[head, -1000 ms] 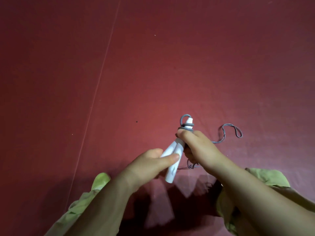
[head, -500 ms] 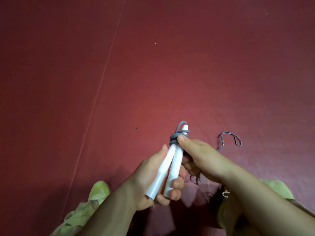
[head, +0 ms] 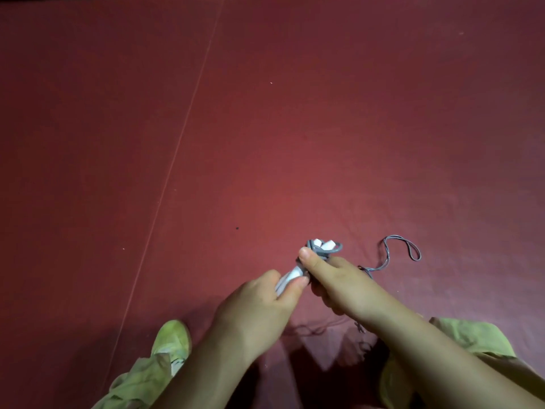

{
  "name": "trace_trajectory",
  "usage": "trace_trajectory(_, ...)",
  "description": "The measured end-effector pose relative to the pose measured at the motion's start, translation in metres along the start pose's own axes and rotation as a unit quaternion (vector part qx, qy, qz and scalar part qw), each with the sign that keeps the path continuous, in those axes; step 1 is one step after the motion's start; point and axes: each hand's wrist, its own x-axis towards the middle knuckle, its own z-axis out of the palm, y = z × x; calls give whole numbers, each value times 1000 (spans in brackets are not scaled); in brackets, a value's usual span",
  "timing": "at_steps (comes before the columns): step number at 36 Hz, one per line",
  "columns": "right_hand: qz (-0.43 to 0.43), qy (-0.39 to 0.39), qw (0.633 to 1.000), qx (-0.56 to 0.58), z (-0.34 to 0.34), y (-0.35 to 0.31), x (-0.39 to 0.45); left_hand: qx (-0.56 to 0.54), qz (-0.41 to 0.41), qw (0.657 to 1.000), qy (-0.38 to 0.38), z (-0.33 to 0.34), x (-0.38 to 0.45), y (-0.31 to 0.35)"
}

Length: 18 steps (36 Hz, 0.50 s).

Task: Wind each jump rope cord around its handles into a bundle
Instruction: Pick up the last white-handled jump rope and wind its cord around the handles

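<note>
Pair of white plastic jump-rope handles (head: 290,274), held above the red floor (head: 295,128): left hand (head: 259,308) clasped their lower ends to steady them, while right hand (head: 339,281) pinched the thin grey cord (head: 318,250) against their tips, probably to keep the turns tight; the slack loop lay beside.

Handles (head: 290,276) between left hand (head: 259,308) and right hand (head: 339,284), above floor (head: 295,128). Cord (head: 323,249) wound on handles' far end; loose cord loop (head: 413,250) on floor right of handles.

Two bare forearms reach up from the lower frame, left hand (head: 259,302) and right hand (head: 339,281) meeting at lower centre, fingers curled.
</note>
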Motion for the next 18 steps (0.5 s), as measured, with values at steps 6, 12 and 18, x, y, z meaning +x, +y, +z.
trace_trajectory(6,-21,29,999,41,1,-3,1,-88,12,995,-50,-3,3,0)
trace_trajectory(12,-2,28,973,229,-2,-7,-2,-463,-69,816,-340,-11,-5,4)
trace_trajectory(18,-68,-35,950,302,0,-7,-5,-596,-36,624,-505,4,-3,-2)
